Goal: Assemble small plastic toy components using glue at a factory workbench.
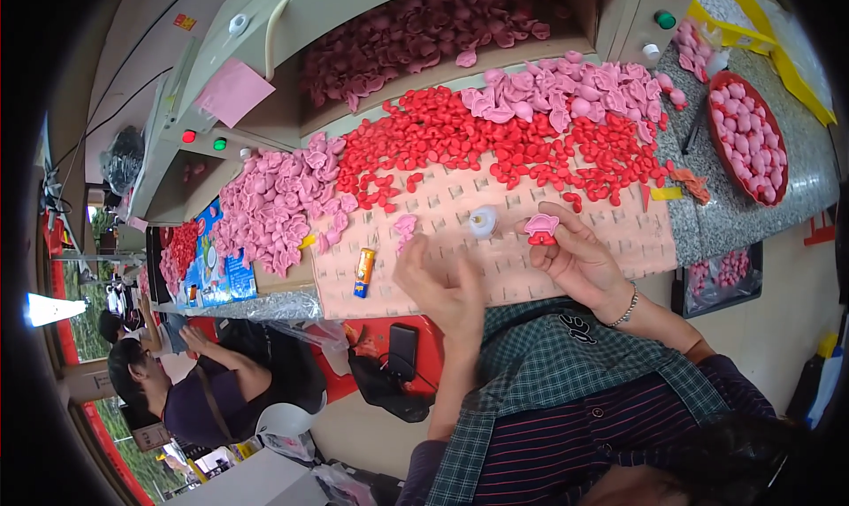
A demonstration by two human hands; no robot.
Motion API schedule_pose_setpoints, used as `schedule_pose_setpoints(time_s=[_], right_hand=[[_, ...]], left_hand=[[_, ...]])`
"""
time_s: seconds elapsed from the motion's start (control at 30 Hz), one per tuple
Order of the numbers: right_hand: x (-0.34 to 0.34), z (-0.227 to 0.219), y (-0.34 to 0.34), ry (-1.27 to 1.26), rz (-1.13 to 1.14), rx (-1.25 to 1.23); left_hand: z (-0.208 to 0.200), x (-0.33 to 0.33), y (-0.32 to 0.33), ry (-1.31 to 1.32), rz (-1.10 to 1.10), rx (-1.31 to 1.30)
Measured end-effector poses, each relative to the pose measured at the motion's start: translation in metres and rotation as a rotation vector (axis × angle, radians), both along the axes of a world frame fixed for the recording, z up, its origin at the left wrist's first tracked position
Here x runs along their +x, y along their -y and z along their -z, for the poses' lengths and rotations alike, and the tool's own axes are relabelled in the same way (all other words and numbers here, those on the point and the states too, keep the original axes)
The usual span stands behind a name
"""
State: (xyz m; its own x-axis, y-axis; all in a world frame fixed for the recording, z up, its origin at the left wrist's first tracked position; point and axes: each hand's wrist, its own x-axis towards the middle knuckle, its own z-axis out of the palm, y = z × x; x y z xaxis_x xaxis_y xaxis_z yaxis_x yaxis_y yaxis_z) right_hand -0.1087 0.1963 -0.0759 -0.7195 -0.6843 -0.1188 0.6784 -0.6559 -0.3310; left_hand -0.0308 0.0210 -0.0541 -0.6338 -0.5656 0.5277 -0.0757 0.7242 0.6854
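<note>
My right hand pinches a small moulded piece, pink on top and red below, between thumb and fingers. To its left, my left hand hovers over the peach mat with thumb and fingers apart, slightly blurred. Just beyond its fingertips lies a loose pink shell-like piece; I cannot tell whether they touch. A translucent white bottle with a yellowish tip sits between my hands, a little farther off. Small red pieces are spread behind it, with pink pieces heaped at left and right.
A yellow-and-blue tube lies left of my left hand. A red bowl of pink-and-red pieces stands at the far right. Behind the mat, a grey machine housing holds more pink pieces. At left, another person sits nearby.
</note>
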Motion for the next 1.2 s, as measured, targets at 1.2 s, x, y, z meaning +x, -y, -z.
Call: schedule_pose_setpoints(time_s=[1.2], right_hand=[[0.018, -0.012, 0.000, 0.068, -0.257, 0.013]], left_hand=[[-0.007, 0.023, 0.091, 0.342, 0.342, -0.097]])
